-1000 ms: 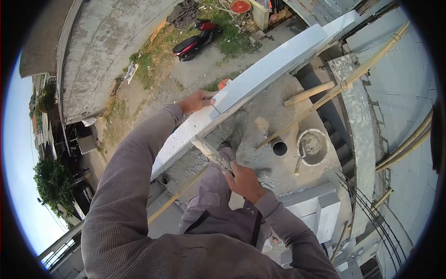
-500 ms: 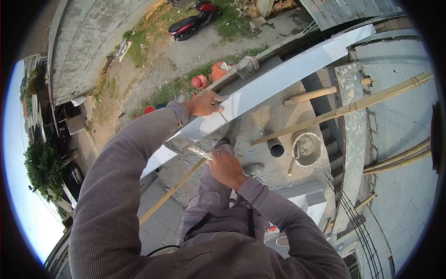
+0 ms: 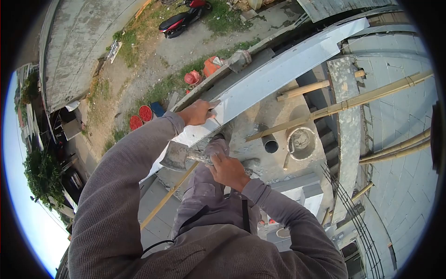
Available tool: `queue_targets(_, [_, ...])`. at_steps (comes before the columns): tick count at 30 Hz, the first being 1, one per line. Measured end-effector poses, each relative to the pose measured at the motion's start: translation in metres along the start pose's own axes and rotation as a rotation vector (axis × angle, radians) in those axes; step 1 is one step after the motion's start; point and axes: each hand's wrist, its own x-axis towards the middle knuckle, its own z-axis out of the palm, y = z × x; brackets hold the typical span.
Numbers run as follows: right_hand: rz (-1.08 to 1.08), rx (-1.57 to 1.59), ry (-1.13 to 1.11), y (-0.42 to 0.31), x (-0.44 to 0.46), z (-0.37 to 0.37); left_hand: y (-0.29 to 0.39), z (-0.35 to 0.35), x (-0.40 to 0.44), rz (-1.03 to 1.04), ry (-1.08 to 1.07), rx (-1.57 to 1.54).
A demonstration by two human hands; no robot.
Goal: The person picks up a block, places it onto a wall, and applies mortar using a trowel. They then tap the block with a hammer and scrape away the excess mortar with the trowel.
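Observation:
My left hand [image 3: 197,113] rests on the pale top of a block wall [image 3: 278,69], index finger stretched forward and thumb apart, close to a joint between two blocks. My right hand [image 3: 228,171] is wrapped round a mortar-crusted hand tool [image 3: 175,156] with a broad, flared metal blade. The blade points left, just below the wall's near edge, apart from my left hand. My fingers hide part of the tool's grip, so its exact kind is unclear.
Right of my legs are a dark pipe [image 3: 269,143] and a mortar bucket [image 3: 303,143] with a stick-handled tool. Bamboo poles [image 3: 334,109], a plank [image 3: 347,139] and rebar [image 3: 355,214] lie further right. Beyond the wall, lower ground holds red tubs [image 3: 145,113] and a motorcycle [image 3: 183,21].
The tool has turned in my right hand, bringing its broad blade into fuller view to the left. My left hand stays on the wall top. The view has shifted slightly.

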Motion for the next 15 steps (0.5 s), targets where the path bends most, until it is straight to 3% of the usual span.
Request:
queue_targets(1, [-0.034, -0.027, 0.08, 0.006, -0.001, 0.002, 0.001, 0.0, 0.0, 0.003, -0.001, 0.008])
queue_targets(4, [0.143, -0.023, -0.054, 0.032, 0.011, 0.007, 0.002, 0.003, 0.0, -0.001, 0.002, 0.025])
queue_targets(9, [0.179, 0.039, -0.019, 0.028, -0.002, 0.006, 0.006, -0.001, -0.001, -0.026, -0.027, -0.032])
queue_targets(13, [0.36, 0.303, 0.108, 0.021, -0.054, 0.006, 0.004, 0.023, -0.004, -0.035, 0.072, -0.222])
queue_targets(15, [0.417, 0.363, 0.262, 0.017, -0.085, 0.014, 0.016, 0.033, -0.008, -0.064, 0.264, -0.297])
